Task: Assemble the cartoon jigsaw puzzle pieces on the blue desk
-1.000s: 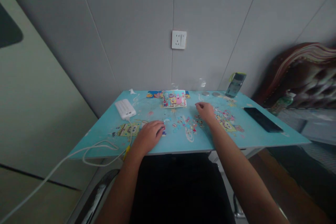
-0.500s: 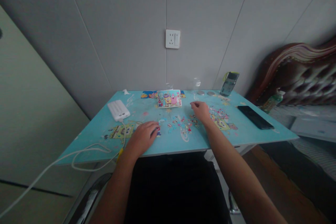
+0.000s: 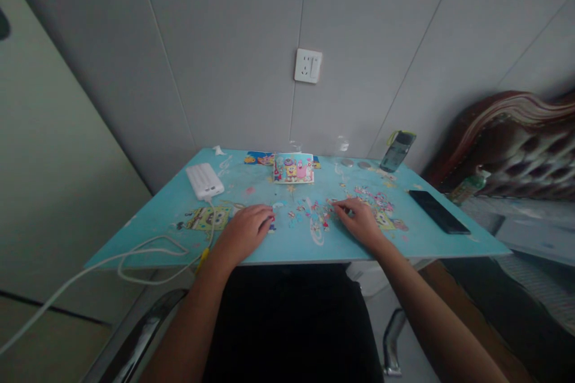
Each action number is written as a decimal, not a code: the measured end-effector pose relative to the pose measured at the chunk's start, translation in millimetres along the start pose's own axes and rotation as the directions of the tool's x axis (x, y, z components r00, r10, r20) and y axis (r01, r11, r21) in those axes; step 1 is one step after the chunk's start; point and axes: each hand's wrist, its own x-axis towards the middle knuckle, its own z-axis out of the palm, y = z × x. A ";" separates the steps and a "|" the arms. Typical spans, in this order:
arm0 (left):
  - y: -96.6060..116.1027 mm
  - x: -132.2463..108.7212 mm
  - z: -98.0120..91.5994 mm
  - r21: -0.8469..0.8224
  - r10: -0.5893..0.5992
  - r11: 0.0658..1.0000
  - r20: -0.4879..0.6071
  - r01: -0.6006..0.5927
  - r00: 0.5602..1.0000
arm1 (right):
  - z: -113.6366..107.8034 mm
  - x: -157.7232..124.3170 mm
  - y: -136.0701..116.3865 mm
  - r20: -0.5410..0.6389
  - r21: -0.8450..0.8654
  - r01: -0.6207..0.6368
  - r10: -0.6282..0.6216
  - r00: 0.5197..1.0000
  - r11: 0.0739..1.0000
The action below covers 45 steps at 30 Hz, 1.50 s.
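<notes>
A bedroom in a home, by the look of it.
To the right of the blue table, a tufted brown headboard with a curved frame rises over what appears to be a bed; cartoon prints decorate the tabletop; behind the table, a grey panelled wall carries a socket with a switch; near its far right corner sits a drinking bottle.
</notes>
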 end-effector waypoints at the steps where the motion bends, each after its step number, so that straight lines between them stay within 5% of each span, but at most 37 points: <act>1: -0.1 0.0 0.2 -0.003 -0.001 1.000 -0.002 0.001 1.000 | 1.0 -1.0 -4.2 0.032 0.006 0.051 -0.051 0.998 0.999; 6: -1.5 -0.3 2.0 -0.009 -0.003 1.000 -0.010 0.003 1.000 | 1.7 -4.5 -12.9 0.150 -0.021 0.127 -0.122 0.981 0.992; 23: 1.5 0.0 -0.6 -0.005 -0.009 1.000 0.005 0.009 1.000 | 4.5 -5.5 -11.0 0.100 -0.097 0.091 -0.081 0.992 0.991; 29: -0.1 -0.8 0.8 0.017 -0.008 1.000 0.019 0.007 1.000 | 6.2 -2.2 0.6 -0.070 -0.148 -0.043 0.033 0.997 0.988; 35: -0.3 -0.9 1.1 0.014 -0.003 1.000 0.024 0.002 1.000 | 5.1 2.0 22.4 -0.117 0.105 -0.266 0.277 0.954 0.958; 45: 1.4 -0.5 0.1 0.001 -0.015 1.000 0.027 0.015 1.000 | 4.9 2.5 18.1 -0.036 0.018 -0.272 0.273 0.961 0.962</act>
